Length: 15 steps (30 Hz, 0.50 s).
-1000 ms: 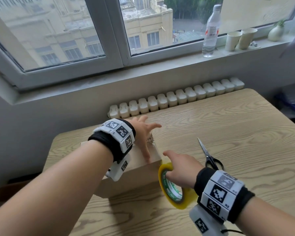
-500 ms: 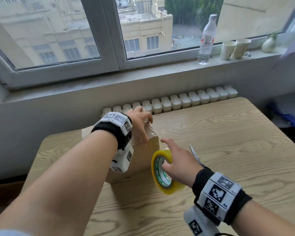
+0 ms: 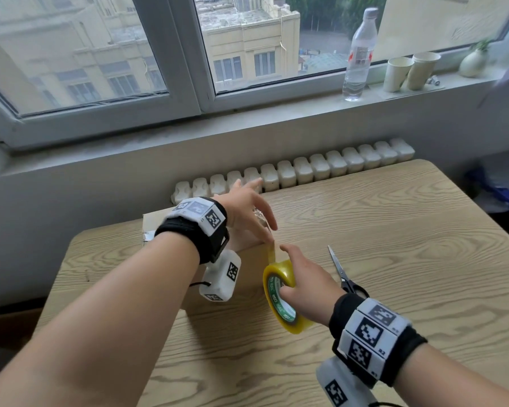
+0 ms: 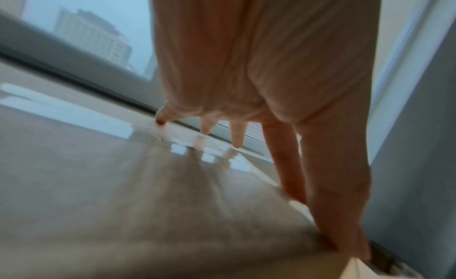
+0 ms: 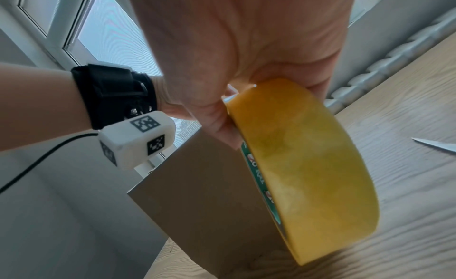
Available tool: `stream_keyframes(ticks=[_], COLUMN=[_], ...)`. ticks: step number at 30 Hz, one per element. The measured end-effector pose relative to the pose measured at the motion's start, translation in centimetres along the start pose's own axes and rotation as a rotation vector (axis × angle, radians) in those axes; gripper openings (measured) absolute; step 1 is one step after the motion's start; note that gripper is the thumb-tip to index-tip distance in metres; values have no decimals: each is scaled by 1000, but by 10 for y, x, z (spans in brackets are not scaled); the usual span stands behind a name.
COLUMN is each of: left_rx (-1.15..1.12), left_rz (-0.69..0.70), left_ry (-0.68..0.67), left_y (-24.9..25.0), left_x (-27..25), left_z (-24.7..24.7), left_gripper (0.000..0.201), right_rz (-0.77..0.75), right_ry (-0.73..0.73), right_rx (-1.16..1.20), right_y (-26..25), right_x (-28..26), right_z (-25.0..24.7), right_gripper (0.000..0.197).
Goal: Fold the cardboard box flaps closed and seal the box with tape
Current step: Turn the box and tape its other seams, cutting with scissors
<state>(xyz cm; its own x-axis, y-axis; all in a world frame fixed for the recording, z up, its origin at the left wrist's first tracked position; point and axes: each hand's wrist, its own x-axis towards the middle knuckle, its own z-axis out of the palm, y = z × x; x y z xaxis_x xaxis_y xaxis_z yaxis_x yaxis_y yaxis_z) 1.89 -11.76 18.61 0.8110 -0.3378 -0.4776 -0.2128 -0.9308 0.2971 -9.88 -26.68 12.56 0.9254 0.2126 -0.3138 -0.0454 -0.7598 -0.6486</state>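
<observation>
A brown cardboard box (image 3: pixel 249 274) stands at the table's back left, its flaps down and much of it hidden by my left forearm. My left hand (image 3: pixel 247 210) lies flat on the box top (image 4: pixel 123 185) with straight, spread fingers (image 4: pixel 288 166) that press a shiny strip of tape there. My right hand (image 3: pixel 300 283) grips a yellow tape roll (image 3: pixel 279 292) at the box's near right corner, fingers through its core. A short strip of tape (image 3: pixel 272 251) runs from the roll up to the box's top edge. In the right wrist view the roll (image 5: pixel 308 166) hangs beside the box's side wall (image 5: pixel 209 195).
Scissors (image 3: pixel 344 274) lie on the wooden table (image 3: pixel 394 245) just right of my right hand, blade tip (image 5: pixel 434 146) pointing away. A white radiator (image 3: pixel 321 165) runs behind the table. A water bottle (image 3: pixel 359 54) and paper cups (image 3: pixel 409 71) stand on the windowsill.
My left hand has slid toward the far edge of the box top. My right hand has kept the roll at the box's near corner, and a short strip now stretches up to the top edge.
</observation>
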Motion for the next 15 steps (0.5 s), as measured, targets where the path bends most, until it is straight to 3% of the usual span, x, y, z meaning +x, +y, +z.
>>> stream_keyframes(ticks=[7,15], left_rx=[233,100], left_rz=[14,61], left_ry=[-40,60], left_y=[19,14], left_x=[-4,-5], left_z=[12,29], left_gripper=[11,27], right_rz=[76,122], right_ry=[-9,-10], right_rx=[-3,46], right_y=[4,0], right_x=[1,0], right_z=[3,-2], right_gripper=[74,66])
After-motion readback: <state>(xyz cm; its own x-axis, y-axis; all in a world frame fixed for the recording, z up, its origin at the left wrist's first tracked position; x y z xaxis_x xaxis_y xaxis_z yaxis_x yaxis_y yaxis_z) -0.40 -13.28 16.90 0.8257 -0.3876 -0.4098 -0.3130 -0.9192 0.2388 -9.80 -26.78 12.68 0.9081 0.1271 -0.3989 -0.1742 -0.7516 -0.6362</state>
